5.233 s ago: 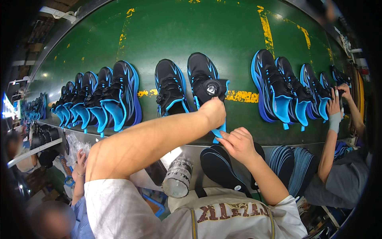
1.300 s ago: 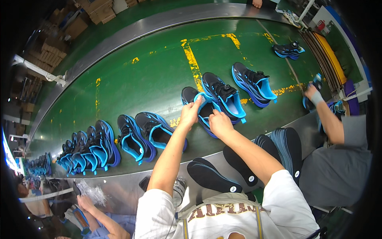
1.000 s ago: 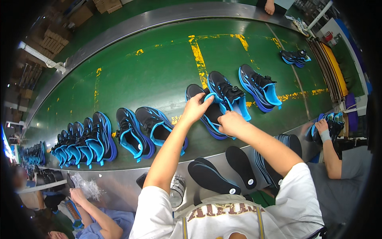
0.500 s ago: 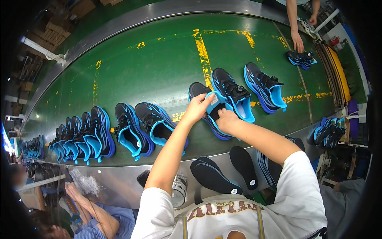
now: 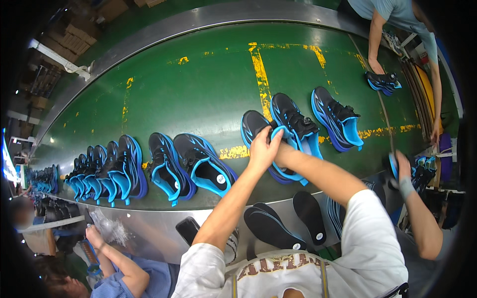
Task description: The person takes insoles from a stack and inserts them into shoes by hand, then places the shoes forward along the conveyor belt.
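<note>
A black sneaker with blue trim lies on the green belt before me, toe pointing away. My left hand is closed on its collar and tongue, with the thumb against the light-blue lining. My right hand reaches into the shoe opening, and its fingers are hidden inside. Just right of it stands a matching sneaker, then another sneaker further right. To the left sits a pair, one sneaker beside another.
Black insoles and a single insole lie on the metal ledge nearest me, with a phone. More sneakers line the belt's left. A co-worker's hand touches a sneaker far right; another person's hand is at right.
My right hand has gone deeper into the sneaker, and my left hand has shifted its hold along the collar. At the right, another person's arm has come in. The co-worker at far right leans further in.
</note>
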`<act>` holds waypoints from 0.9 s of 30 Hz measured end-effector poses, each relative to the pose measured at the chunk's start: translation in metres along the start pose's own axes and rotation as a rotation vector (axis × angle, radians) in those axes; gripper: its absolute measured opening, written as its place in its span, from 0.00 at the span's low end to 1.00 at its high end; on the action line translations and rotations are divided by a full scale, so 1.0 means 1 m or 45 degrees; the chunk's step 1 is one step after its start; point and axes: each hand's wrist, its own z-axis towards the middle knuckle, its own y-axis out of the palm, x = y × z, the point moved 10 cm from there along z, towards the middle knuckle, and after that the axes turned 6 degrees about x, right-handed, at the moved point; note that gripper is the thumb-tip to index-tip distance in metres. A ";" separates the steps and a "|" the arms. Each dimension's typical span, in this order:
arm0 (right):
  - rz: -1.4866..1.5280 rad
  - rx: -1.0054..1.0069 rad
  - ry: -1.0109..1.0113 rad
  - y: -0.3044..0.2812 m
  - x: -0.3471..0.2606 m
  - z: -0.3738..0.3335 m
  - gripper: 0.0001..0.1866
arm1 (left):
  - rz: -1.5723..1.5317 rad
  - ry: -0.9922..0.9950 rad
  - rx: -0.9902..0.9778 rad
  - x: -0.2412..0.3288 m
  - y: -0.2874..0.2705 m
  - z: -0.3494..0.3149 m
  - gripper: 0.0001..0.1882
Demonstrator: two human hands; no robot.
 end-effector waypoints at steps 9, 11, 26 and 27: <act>0.161 -0.149 0.130 0.024 0.019 0.033 0.21 | 0.229 0.389 0.130 0.024 0.000 -0.016 0.17; 0.182 -0.239 0.133 0.025 0.021 0.024 0.21 | 0.292 0.398 0.143 0.023 0.000 -0.015 0.17; 0.258 0.842 0.043 -0.076 -0.024 -0.131 0.12 | 1.220 1.059 -0.024 0.068 0.000 -0.017 0.15; 0.334 0.968 0.046 -0.075 -0.026 -0.146 0.10 | 1.181 1.057 -0.010 0.070 -0.003 -0.019 0.15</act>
